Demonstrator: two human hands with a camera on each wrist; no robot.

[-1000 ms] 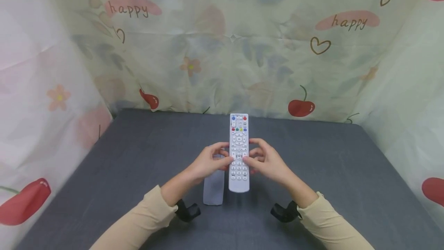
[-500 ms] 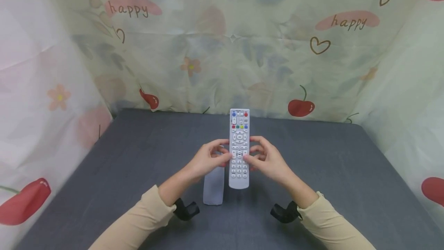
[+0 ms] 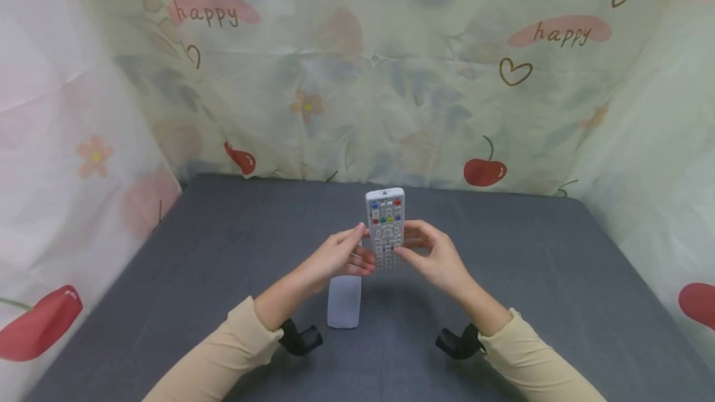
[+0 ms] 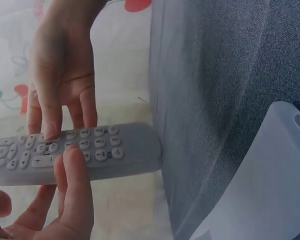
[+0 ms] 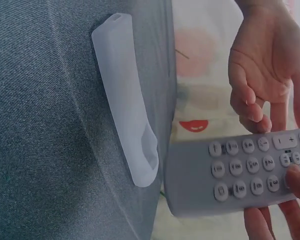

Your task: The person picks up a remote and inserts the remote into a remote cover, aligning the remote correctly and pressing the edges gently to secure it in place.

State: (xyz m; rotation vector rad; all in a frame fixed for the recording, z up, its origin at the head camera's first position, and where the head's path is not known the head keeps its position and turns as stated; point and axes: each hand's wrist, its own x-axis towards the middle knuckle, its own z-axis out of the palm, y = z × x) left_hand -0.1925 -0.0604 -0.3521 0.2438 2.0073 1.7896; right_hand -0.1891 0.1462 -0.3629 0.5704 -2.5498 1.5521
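Note:
A white remote control [image 3: 385, 228], with rows of buttons and some coloured ones near its top, is held up above the table. My right hand [image 3: 438, 256] pinches its right edge, thumb on the button face and fingers behind. At the left edge, my left hand [image 3: 337, 258] touches the remote with its fingertips, and its thumb is raised off the face. In the left wrist view, one left finger [image 4: 75, 170] lies over the buttons. A whitish, translucent sleeve-like cover [image 5: 122, 95] with an opening near one end lies on the table, partly hidden by my left hand in the head view.
The dark grey cloth-covered table [image 3: 251, 216] spreads around both hands. Patterned curtains [image 3: 357, 79] with cherries and hearts enclose it at the back and sides. Black wrist mounts [image 3: 301, 339] sit on both wrists, below the beige sleeves [image 3: 234, 346].
The remote control has tipped so its top end faces me more and its face looks foreshortened. My left thumb has lifted off the buttons; my right hand keeps its grip.

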